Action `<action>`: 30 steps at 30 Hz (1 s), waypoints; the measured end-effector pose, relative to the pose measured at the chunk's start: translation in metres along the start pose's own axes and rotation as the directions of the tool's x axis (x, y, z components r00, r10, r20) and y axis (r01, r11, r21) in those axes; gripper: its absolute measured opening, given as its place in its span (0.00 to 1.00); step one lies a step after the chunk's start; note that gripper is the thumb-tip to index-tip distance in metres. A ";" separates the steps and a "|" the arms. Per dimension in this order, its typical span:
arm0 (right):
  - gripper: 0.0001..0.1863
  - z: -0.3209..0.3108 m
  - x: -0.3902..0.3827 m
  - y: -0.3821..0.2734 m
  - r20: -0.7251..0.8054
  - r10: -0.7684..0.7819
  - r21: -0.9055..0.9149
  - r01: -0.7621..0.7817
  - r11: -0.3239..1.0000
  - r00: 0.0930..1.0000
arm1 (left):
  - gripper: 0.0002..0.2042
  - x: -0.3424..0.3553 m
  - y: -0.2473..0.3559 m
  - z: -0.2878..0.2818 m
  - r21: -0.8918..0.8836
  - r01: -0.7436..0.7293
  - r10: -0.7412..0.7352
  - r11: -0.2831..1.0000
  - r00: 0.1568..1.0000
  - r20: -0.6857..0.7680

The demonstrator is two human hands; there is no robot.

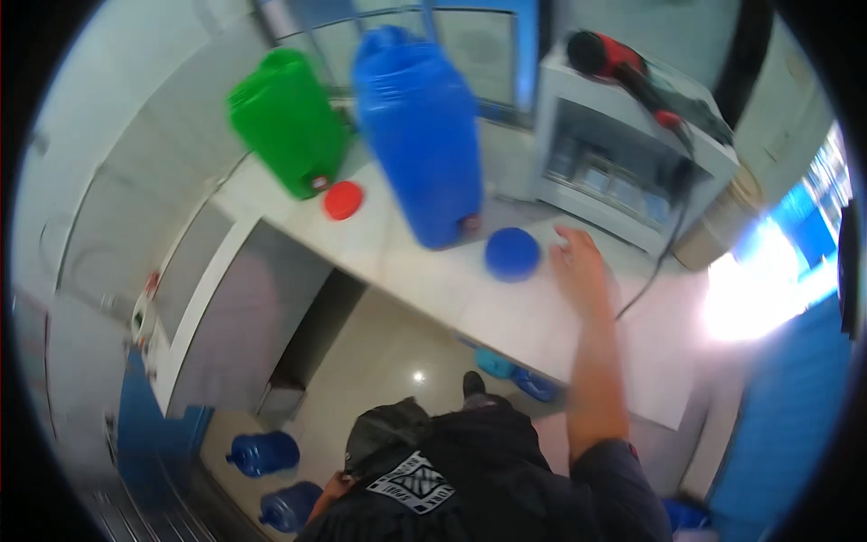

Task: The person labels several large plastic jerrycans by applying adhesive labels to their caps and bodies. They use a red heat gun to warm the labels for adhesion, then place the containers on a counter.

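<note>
My right hand [576, 266] hovers over the white counter [397, 271], just right of a round blue lid [513, 254], with fingers slightly curled and apart and nothing visible in them. A tall blue jerrycan [415, 135] stands behind that lid, and a smaller green jerrycan [284, 117] stands to its left, with a red lid [343, 200] at its foot. My left hand [336, 486] is low at the left of my dark clothing [452, 470], mostly hidden; whether it holds anything is unclear.
A white machine [614, 217] with a red-and-black tool [614, 59] and cable on top stands at the back right. A grey cabinet [244, 325] is at left. Blue water bottles [269, 452] lie on the floor [361, 361]. A bright opening [750, 280] is at far right.
</note>
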State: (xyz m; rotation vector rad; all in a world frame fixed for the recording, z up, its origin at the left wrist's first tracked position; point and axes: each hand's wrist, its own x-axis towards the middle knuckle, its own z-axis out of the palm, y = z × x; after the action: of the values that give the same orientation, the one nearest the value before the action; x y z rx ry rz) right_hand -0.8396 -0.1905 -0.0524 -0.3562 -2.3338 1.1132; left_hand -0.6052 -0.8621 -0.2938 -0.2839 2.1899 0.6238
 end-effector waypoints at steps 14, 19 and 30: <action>0.16 -0.028 0.217 0.148 0.014 0.124 -0.809 -0.062 0.584 0.992 | 0.24 0.088 0.087 -0.175 -0.143 -0.223 0.190 0.964 0.959 -0.212; 0.17 -0.020 0.221 0.141 0.000 0.189 -0.842 -0.102 0.529 0.982 | 0.25 0.165 0.220 -0.275 -0.089 -0.460 0.435 0.884 0.876 -0.209; 0.12 -0.006 0.179 0.040 -0.397 -0.040 -0.707 -0.277 0.651 0.917 | 0.28 0.143 0.477 -0.365 -0.247 -0.737 0.765 0.629 0.531 0.366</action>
State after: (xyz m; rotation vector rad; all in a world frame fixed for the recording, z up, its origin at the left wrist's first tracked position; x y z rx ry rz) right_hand -0.9839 -0.0816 -0.0186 -0.9525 -2.3065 0.0047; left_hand -1.1277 -0.6462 -0.0452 0.7875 1.7575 1.1041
